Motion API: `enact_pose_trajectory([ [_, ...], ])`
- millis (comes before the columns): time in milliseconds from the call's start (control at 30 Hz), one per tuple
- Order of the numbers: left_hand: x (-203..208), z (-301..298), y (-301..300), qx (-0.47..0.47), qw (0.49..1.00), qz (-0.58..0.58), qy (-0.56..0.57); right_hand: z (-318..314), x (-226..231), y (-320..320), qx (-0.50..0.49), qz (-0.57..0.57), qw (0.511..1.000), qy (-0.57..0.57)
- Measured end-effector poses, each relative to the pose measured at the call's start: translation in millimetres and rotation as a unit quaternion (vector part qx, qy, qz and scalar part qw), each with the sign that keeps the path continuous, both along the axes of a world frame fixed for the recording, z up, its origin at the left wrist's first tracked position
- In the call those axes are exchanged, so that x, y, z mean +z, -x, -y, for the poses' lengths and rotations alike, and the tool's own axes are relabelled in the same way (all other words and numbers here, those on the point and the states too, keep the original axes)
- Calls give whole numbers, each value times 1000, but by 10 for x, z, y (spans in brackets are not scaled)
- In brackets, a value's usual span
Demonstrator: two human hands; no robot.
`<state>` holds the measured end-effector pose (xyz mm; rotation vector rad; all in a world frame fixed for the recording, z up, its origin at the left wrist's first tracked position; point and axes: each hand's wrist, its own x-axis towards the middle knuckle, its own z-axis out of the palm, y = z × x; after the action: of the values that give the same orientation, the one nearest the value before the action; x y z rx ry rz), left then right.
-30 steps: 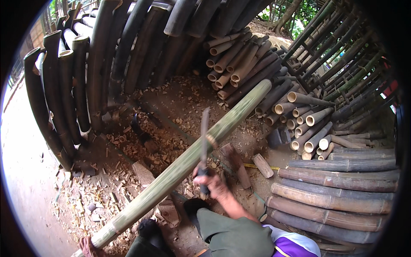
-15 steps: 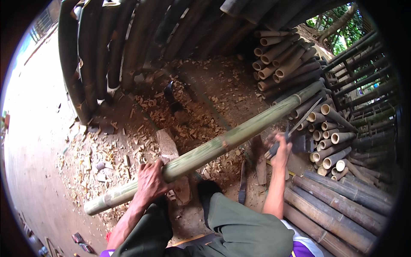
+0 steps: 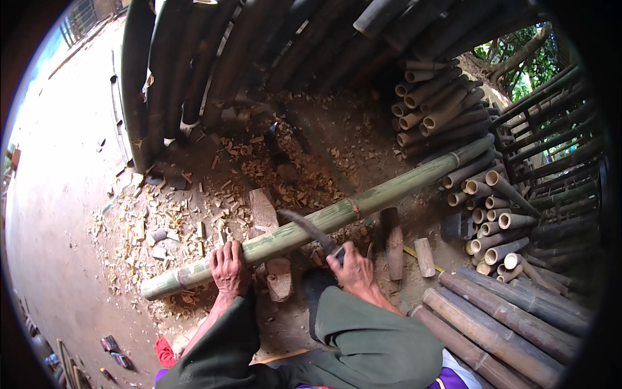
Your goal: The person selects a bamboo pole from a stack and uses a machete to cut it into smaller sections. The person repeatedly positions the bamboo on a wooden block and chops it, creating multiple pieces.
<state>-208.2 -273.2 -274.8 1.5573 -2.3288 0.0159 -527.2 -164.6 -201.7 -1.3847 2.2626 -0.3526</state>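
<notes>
A long green bamboo pole (image 3: pixel 402 190) lies slantwise in front of me, its near end low at the left. Under it a pale wooden block (image 3: pixel 279 279) shows on both sides. My left hand (image 3: pixel 227 269) holds the pole close to that left end, fingers laid over its side. The dark handle of a curved knife (image 3: pixel 309 227) is gripped in my right hand (image 3: pixel 356 269). Its blade crosses the pole to the right of my left hand, with the tip past the far side. Whether the edge bites into the bamboo, I cannot tell.
Wood chips (image 3: pixel 146 227) litter the ground. Short cut bamboo tubes (image 3: pixel 490 211) are stacked at right, with thicker dark poles (image 3: pixel 505 318) nearer me. A short wooden piece (image 3: pixel 424 257) stands beside a yellow strip. Tall dark bamboo (image 3: pixel 214 65) leans at the back.
My right hand has swung left and down from beside the pole, bringing the knife blade across it. The pole's left end has shifted slightly right and up in view. My left hand stays on it.
</notes>
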Motion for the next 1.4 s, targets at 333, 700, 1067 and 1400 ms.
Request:
enact_pose_trajectory([
  [333, -94, 51, 16, -14, 999, 3, 42, 38, -93, 361, -30, -50, 998, 30],
  [700, 50, 112, 87, -23, 997, 26, 64, 250, 4, 757, -399, 126, 906, 59],
  [1067, 105, 206, -106, -70, 996, 4, -58, 279, 59, 94, 30, -2, 999, -29],
  [1400, 328, 307, -123, -91, 973, 6, -211, 196, -133, 323, -86, -32, 993, 70],
])
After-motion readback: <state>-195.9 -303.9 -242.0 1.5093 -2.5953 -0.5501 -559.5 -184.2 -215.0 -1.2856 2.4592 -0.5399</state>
